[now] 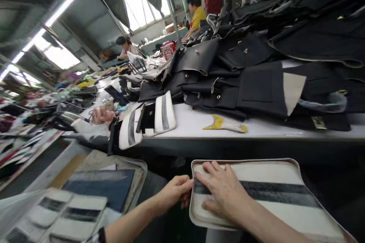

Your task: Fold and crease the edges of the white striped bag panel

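At the near left I had a shallow tray (145,172) with a dark blue board (107,184) in it; small white pieces (81,214) with dark bands lay at its near end, though I couldn't tell whether they were inside.

The large cream piece (273,172) was at the near right, just below the surface (182,131). It was pale, round-cornered and edged with a low raised rim, and a smudged dark stripe ran along it from left to right. My right hand (224,191) rested on its left part, fingers spread apart. On my left hand (178,191), thumb and forefinger were together at its left edge; I couldn't tell if they were gripping it. Dark bags (256,91) covered the surface's far right.
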### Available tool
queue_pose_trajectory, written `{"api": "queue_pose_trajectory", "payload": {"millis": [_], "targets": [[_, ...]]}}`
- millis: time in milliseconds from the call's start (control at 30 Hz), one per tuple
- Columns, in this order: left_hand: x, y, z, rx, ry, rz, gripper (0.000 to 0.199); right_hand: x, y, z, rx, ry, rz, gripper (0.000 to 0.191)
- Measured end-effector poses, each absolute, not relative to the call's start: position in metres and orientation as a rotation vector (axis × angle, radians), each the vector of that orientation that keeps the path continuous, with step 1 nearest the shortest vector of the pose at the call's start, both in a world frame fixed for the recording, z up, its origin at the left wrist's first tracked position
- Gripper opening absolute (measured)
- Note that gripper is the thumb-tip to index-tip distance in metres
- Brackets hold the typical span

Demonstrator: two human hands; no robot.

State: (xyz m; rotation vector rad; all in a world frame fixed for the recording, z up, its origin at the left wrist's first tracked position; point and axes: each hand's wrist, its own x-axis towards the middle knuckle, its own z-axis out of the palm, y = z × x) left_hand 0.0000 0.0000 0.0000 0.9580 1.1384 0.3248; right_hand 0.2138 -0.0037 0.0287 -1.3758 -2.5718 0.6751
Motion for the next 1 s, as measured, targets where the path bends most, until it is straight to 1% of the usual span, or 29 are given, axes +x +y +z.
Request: {"api": "queue_pose_trajectory", "payload": {"millis": [200,567,700,800,900,1000], "targets": [[0.0,0.006,-0.004,0.943,1.131,0.269,0.055,0.215,-0.005,0.028,-1.364,-2.538,0.633,0.048],[-0.005,0.019,-0.001,0.919,1.14,0.12,0.057,0.213,-0.004,0.025,-1.37,-2.547,0.654,0.044],[-0.004,0.026,0.001,0.911,1.164,0.044,0.057,0.212,-0.004,0.019,-1.397,-2.546,0.659,0.049],[-0.003,0.027,-0.003,0.931,1.177,0.037,0.058,0.212,-0.002,0.016,-1.406,-2.538,0.626,0.06],[0.001,0.021,-0.012,1.009,1.236,0.139,0.058,0.211,0.001,0.016,-1.418,-2.554,0.591,0.071],[0.006,0.005,-0.022,1.033,1.303,0.323,0.056,0.21,0.001,0.018,-1.417,-2.586,0.567,0.07]]}}
